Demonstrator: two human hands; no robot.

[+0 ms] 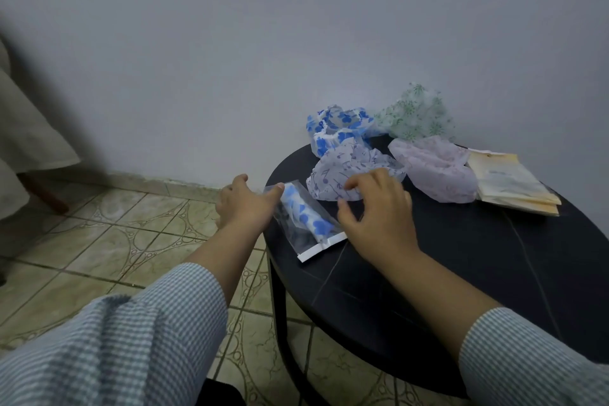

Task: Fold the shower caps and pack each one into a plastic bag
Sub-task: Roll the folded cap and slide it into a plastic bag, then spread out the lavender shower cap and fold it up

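A clear plastic bag [304, 221] with a rolled blue-flowered shower cap inside lies at the left edge of the round black table [461, 273]. My left hand [244, 204] reaches along the bag's far left corner, thumb tip touching it, fingers relaxed. My right hand [379, 211] hovers spread just right of the bag, fingertips at the edge of a white cap with purple notes [342, 175]. Behind lie a blue-flowered cap [339, 128], a green-patterned cap [415, 115] and a pale lilac cap [435, 168].
A stack of empty bags with yellowish backing [514, 184] sits at the table's far right. A grey wall stands close behind the table. Tiled floor [115, 241] spreads to the left, with a cloth-draped piece of furniture [26, 128] at the far left.
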